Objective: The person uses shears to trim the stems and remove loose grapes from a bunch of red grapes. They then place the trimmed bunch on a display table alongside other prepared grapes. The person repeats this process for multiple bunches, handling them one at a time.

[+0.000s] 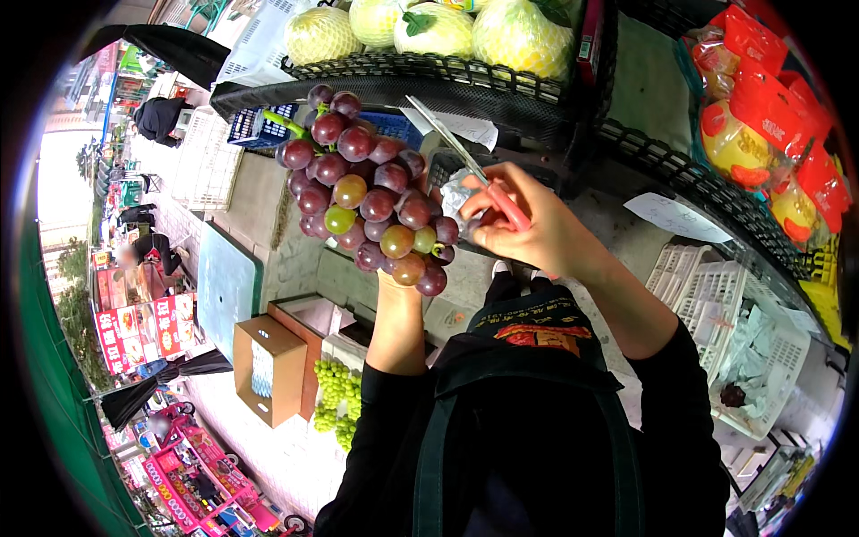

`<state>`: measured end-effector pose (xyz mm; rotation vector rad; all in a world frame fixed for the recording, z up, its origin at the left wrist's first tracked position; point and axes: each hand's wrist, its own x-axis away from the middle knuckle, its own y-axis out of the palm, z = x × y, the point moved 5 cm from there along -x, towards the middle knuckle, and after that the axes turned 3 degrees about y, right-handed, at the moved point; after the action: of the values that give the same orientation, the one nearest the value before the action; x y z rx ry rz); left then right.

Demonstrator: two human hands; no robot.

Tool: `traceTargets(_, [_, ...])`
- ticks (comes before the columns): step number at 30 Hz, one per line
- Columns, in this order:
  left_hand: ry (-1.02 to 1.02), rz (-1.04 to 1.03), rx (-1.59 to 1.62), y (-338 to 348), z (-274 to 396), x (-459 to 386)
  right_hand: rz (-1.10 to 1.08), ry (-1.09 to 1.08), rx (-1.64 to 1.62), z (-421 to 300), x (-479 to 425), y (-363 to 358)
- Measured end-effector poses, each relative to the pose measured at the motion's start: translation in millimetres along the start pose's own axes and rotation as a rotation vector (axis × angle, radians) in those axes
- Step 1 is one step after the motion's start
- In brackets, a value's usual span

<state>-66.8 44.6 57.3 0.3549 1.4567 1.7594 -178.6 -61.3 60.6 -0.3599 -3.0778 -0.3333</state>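
Note:
A large bunch of red grapes (376, 194), with a few yellow-green berries among the dark ones, hangs before me. My left hand (398, 287) holds it up from behind and below; the fruit hides most of that hand. At the top left of the bunch a green stem (285, 123) sticks out. Just right of the grapes, my right hand (520, 218) grips slim scissors (451, 137) by their red handles. Their blades point up and left, close together and apart from the fruit. Behind the right fingers shows a crumpled whitish wrapping (456, 194).
Netted pomelos (436, 30) fill a black crate above the grapes. Red-topped fruit bags (758, 114) stand at the right. White plastic baskets (731, 322) sit low on that side. A cardboard box (270, 369) and green grapes (335, 396) lie at lower left; people are farther off.

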Motion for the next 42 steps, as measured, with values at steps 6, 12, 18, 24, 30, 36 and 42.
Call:
traceTargets(6, [-0.002, -0.001, 0.007, 1, -2, -5, 0.216, -0.319, 0.397, -23, 2, 3])
traceTargets(12, [-0.017, 0.014, -0.008, 0, -4, -5, 0.235, -0.377, 0.391, -21, -4, 14])
traceTargets(18, [-0.022, 0.019, -0.014, -3, -7, -9, 0.435, -0.526, 0.671, -36, 5, 14])
traceTargets(24, [-0.011, 0.003, -0.011, 0, -5, -15, 0.451, -0.479, 0.676, -41, 1, -9])
traceTargets(30, [-0.008, 0.004, -0.015, 0, -4, -15, 0.255, -0.283, 0.400, -32, -7, 20])
traceTargets(36, [-0.004, 0.024, -0.031, -2, -7, -12, 0.248, -0.233, 0.264, -13, -14, 18])
traceTargets(42, [-0.007, 0.026, -0.039, -5, -11, -10, 0.140, -0.123, -0.007, -4, -20, 8])
